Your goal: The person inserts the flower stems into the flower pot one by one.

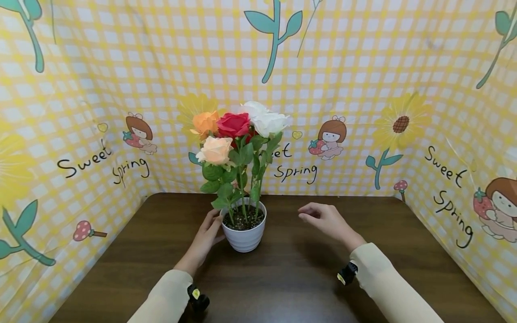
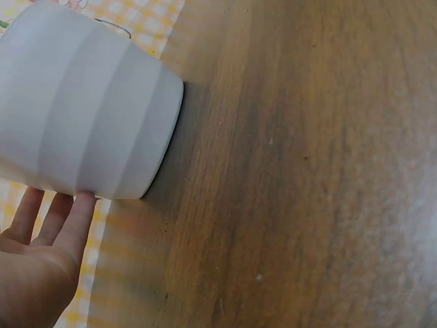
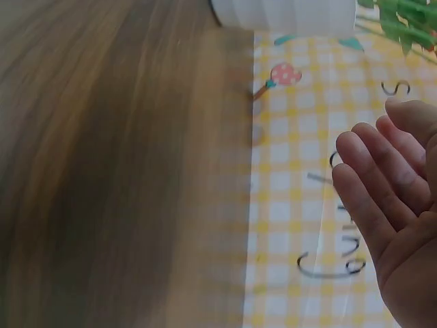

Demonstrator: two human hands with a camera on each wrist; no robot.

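A white ribbed flowerpot [image 1: 244, 238] stands upright on the table with dark soil in it. From it rise several roses on leafy green stems: a red rose [image 1: 234, 124], an orange rose [image 1: 205, 123], a peach rose [image 1: 216, 150] and white roses [image 1: 269, 123]. My left hand [image 1: 207, 233] is at the pot's left side; in the left wrist view its nearly straight fingers [image 2: 76, 222] touch the pot wall. To the right of the pot, apart from it, my right hand [image 1: 329, 220] hovers over the table with loosely bent fingers [image 3: 372, 198] and holds nothing.
The dark brown wooden table [image 1: 278, 287] extends in front of and around the pot. A yellow-and-white checked cloth [image 1: 226, 67] printed with flowers, figures and lettering hangs behind and at both sides. Black wrist cameras [image 1: 198, 298] sit at the sleeve cuffs.
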